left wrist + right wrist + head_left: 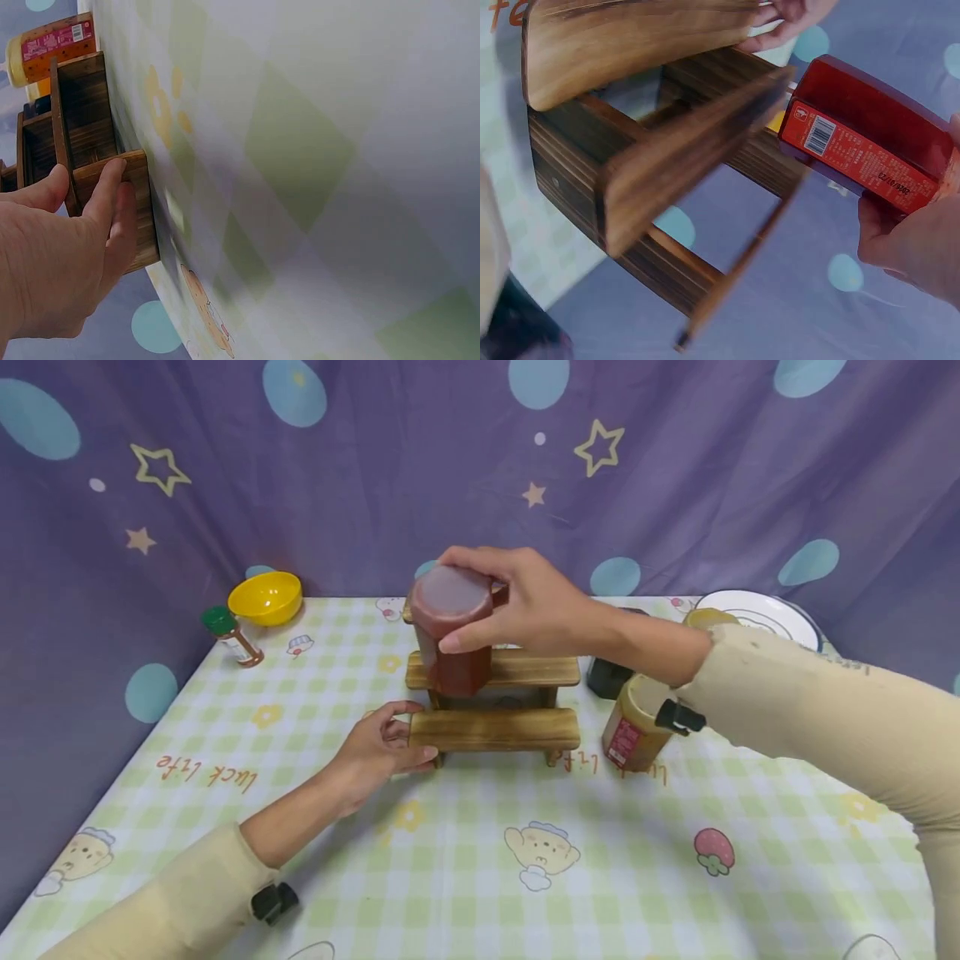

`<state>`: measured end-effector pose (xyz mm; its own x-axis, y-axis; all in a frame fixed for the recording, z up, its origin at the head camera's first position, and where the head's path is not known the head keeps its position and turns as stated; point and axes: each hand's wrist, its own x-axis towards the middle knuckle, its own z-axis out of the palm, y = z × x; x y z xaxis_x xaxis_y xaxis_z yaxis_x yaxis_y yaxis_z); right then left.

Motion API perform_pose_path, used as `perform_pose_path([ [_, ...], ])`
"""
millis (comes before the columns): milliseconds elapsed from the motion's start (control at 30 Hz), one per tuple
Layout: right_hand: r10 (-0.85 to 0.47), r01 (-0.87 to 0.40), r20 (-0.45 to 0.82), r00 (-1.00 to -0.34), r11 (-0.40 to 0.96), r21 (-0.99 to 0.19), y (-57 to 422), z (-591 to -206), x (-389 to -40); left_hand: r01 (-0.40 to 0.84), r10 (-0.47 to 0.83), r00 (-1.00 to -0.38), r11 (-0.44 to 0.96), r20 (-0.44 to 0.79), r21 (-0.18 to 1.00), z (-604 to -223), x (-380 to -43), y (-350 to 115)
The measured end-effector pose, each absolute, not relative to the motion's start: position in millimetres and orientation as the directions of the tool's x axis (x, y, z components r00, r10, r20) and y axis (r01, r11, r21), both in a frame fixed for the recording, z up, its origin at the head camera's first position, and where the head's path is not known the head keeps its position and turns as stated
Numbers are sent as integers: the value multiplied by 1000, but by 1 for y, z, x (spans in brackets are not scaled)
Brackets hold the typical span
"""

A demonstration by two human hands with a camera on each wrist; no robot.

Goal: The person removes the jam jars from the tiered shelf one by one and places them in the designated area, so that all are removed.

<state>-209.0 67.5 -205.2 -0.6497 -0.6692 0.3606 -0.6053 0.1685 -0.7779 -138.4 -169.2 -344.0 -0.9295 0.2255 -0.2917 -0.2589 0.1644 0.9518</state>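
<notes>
A three-step wooden display rack [495, 729] stands mid-table. My left hand [378, 743] grips the left end of its lowest step, thumb and fingers on either side of the board, as the left wrist view of the hand [60, 259] also shows. In my right hand [536, 606] is a dark red jar [457, 664], held near its top between thumb and fingers. The jar is upright and overlaps the left part of the middle step. In the right wrist view its red label with a barcode [821, 135] shows; whether its base touches the board I cannot tell.
Right of the rack stand a yellow-lidded jar [633, 735] and a dark jar [606, 677]. Another yellowish lid [708, 617] and a white plate [765, 610] lie partly behind my right arm. At the back left are a yellow bowl [266, 599] and a green-capped spice bottle [234, 639].
</notes>
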Motion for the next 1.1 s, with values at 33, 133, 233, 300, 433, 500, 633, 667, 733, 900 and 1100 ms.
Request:
perform_pose_path([
  [33,-671,-612,373,-641,154,-776,71,-200,-206,-259,225,-930,163,-292,952,-344,-139,-169],
  [133,-661,-628,389,-641,161,-761,81,-187,-196,-260,224,-930,159,-291,952,-343,-139,-169],
  [233,-640,-617,384,-666,182,-766,90,-179,-188,-260,215,-933,154,-289,953,-343,-139,-169],
  [300,-623,-598,373,-688,196,-777,96,-176,-184,-261,208,-935,153,-289,953,-343,-139,-169],
  [433,-596,-583,359,-718,233,-778,108,-174,-179,-270,197,-934,152,-297,951,-344,-138,-169],
  [500,-582,-576,361,-729,235,-783,114,-173,-177,-271,202,-933,151,-298,951,-344,-138,-169],
  [633,-525,-543,362,-770,242,-804,131,-172,-171,-268,213,-931,151,-296,952,-344,-138,-169],
  [667,-508,-530,361,-782,236,-814,136,-172,-170,-267,215,-931,152,-296,952,-344,-138,-169],
  [733,-465,-497,354,-811,230,-836,146,-170,-168,-267,216,-931,150,-295,952,-344,-138,-169],
  [900,-365,-420,365,-856,80,-904,175,-169,-166,-269,213,-931,148,-296,952,-344,-138,-169],
  [1100,-289,-390,383,-877,-37,-920,208,-173,-170,-268,214,-931,147,-296,952,-345,-138,-169],
])
